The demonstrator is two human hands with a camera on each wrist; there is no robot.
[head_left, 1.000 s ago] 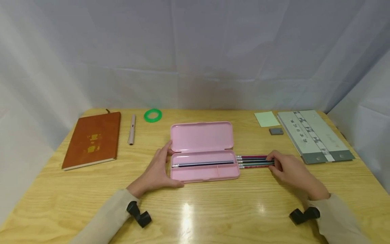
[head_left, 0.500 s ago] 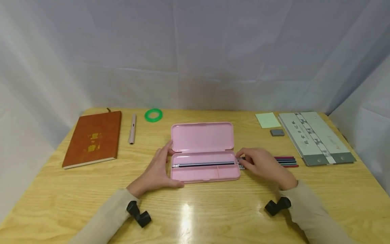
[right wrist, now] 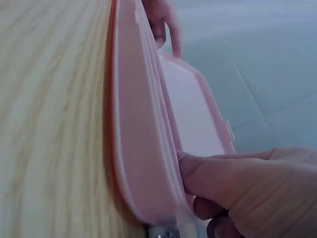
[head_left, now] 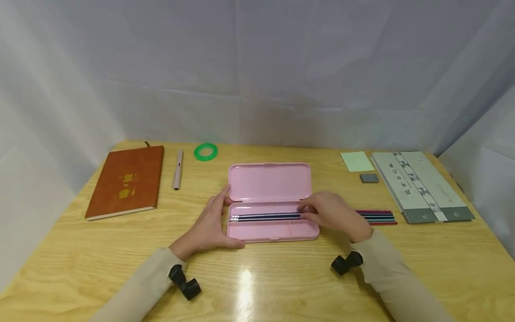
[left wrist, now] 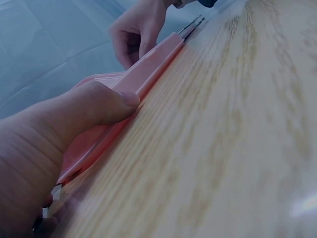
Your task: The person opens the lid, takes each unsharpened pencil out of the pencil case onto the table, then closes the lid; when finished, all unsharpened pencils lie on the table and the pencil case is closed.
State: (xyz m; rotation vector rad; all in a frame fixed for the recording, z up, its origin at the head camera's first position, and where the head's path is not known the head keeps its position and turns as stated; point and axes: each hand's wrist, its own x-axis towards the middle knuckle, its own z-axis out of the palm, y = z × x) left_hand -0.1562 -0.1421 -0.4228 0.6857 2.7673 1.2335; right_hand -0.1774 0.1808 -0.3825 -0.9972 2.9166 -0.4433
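A pink pencil case (head_left: 257,231) lies with its lid (head_left: 269,182) laid back. My left hand (head_left: 205,226) holds its left end, thumb along the front rim and fingers at the back near the hinge. In the left wrist view the thumb (left wrist: 94,104) presses over the rim. Dark striped pencils (head_left: 265,217) lie in the long rear compartment, metal ends to the left. At their right ends my right hand (head_left: 331,212) pinches a pencil between thumb and fingers; those fingertips partly hide it. More pencils (head_left: 376,218) lie on the table to the right, partly behind that hand.
To the left are a brown notebook (head_left: 126,183), a pale pen (head_left: 178,170) and a green tape ring (head_left: 196,153). To the right are green sticky notes (head_left: 356,161), a grey eraser (head_left: 369,178) and a grey-green notebook (head_left: 420,185). A white curtain (head_left: 257,89) stands behind the table.
My right hand has moved left from the pencils on the table to inside the case's right end, bringing a pencil beside the one there. My left hand stays on the case.
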